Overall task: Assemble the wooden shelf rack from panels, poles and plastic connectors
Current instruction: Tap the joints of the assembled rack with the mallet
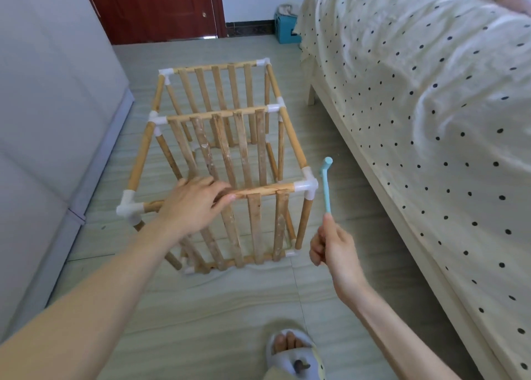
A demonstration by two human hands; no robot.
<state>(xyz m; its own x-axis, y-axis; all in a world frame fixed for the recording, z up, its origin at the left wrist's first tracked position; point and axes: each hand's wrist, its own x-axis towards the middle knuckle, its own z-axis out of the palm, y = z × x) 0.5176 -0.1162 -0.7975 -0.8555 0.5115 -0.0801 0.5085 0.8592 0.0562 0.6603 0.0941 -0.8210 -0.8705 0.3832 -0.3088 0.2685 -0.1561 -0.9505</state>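
Note:
The wooden shelf rack (221, 155) lies on its side on the tiled floor, its slatted panels standing upright between round poles joined by white plastic connectors. My left hand (195, 204) grips the nearest top pole (264, 191), fingers curled over it. My right hand (333, 244) holds a small light-blue plastic hammer (327, 184) by its handle end, head up, just right of the near right corner connector (307, 185). The hammer head is clear of the connector.
A bed (425, 107) with a dotted cream cover runs along the right. A grey cabinet (43, 121) stands on the left. A dark red door (155, 6) and a blue box (287, 28) are at the back. My slippered foot (293, 351) is at the bottom.

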